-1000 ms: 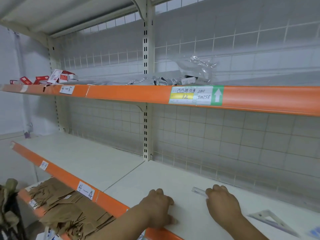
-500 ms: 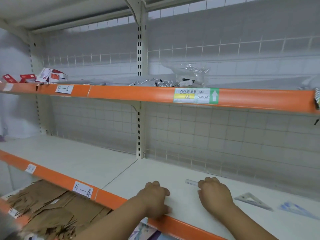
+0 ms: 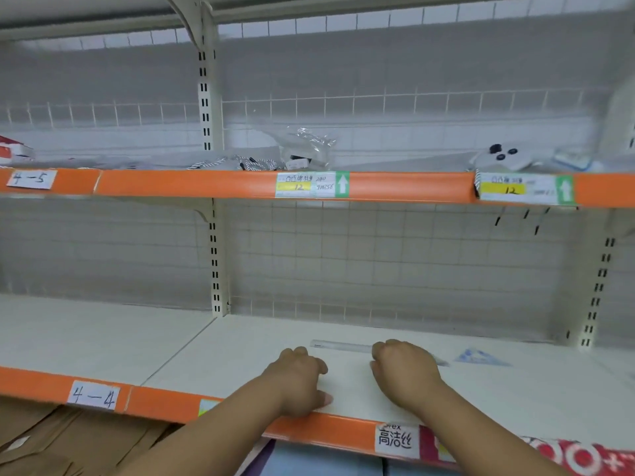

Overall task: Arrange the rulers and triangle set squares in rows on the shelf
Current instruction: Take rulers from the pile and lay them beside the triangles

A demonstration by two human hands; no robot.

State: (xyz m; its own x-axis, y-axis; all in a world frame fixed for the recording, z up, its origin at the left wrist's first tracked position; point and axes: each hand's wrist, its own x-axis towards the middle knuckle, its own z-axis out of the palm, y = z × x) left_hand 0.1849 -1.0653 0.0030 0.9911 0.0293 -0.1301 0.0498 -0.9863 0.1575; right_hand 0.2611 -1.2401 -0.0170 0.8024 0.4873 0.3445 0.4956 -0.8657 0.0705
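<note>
My left grip (image 3: 299,379) rests on the white shelf (image 3: 213,359) close to its orange front edge (image 3: 165,400). Its fingers are curled under with nothing in them that I can see, and the thumb lies flat, pointing right. My right grip (image 3: 405,372) sits just beside it, a little further in, fingers curled tight. The clear ruler (image 3: 340,345) lies flat on the shelf, running left to right behind both grips. Its right end vanishes behind my right knuckles, so I cannot tell whether I pinch it or only touch it. Right of that grip a blue triangle set square (image 3: 481,357) lies flat, apart from the ruler. A pale sliver (image 3: 443,363) shows between it and my knuckles, too blurred to name. The front edge carries a handwritten label 4-4 (image 3: 92,396). On the upper shelf (image 3: 395,187) lie striped cords (image 3: 240,163) and a crumpled clear bag (image 3: 309,146)
</note>
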